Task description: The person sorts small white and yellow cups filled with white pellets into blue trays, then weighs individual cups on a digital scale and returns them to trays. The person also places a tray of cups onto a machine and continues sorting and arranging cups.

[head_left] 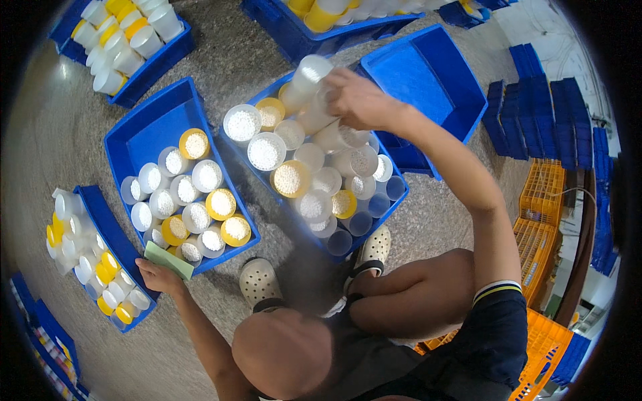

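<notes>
1. Right hand (358, 100) is closed around a white cup (309, 75), tilted, held over the middle blue bin (401, 200), which sits on the floor (281, 60).
2. That bin is packed with white and yellow cups (292, 178) filled with small white beads; a few at its near end look empty.
3. Left hand (160, 275) grips a pale green pad (168, 259), fingers curled on it, at the near corner of the left blue bin (144, 134), also part-filled with bead cups.
4. Risk: the tilted cup could spill beads onto the floor or into neighbouring cups if it tips further; the grip looks high and one-handed.
5. Risk: the long reach over packed cups could let the forearm knock one over; they stand touching.
6. Risk: feet in pale clogs (259, 283) sit just beside the bins, so a shift could nudge one.
7. Hard to tell: whether the held cup is one or a stack; its contents are blurred.
8. Cut off: stacked empty cups in side bins (100, 220), orange crates (542, 194) at right, warped by the rim.
</notes>
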`<state>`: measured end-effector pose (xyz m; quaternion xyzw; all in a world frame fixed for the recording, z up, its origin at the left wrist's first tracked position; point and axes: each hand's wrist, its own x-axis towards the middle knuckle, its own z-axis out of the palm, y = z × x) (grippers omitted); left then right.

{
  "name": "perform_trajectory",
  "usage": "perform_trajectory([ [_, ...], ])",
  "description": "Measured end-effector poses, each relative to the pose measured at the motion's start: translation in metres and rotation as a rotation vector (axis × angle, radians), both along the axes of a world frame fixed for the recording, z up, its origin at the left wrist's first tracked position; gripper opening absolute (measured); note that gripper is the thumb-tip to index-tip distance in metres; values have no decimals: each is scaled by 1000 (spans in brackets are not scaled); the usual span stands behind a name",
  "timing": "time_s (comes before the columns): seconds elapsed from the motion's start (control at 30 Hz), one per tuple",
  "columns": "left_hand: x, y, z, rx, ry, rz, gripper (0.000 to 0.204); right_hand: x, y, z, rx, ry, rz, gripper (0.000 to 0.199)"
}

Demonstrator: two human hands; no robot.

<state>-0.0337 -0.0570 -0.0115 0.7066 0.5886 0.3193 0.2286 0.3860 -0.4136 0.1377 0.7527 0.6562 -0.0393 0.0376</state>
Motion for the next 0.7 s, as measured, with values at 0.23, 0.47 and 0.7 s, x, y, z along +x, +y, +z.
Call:
perform_trajectory([
  [0.23, -4, 3, -6, 18, 1, -5, 58, 5, -19, 56, 137, -111, -98, 19],
  [0.47, -6, 4, -10, -23, -53, 7, 58, 4, -3, 30, 137, 16, -33, 21],
  [0.7, -4, 2, -7, -8, -84, -23, 59, 4, 16, 8, -22, 53, -106, 22],
])
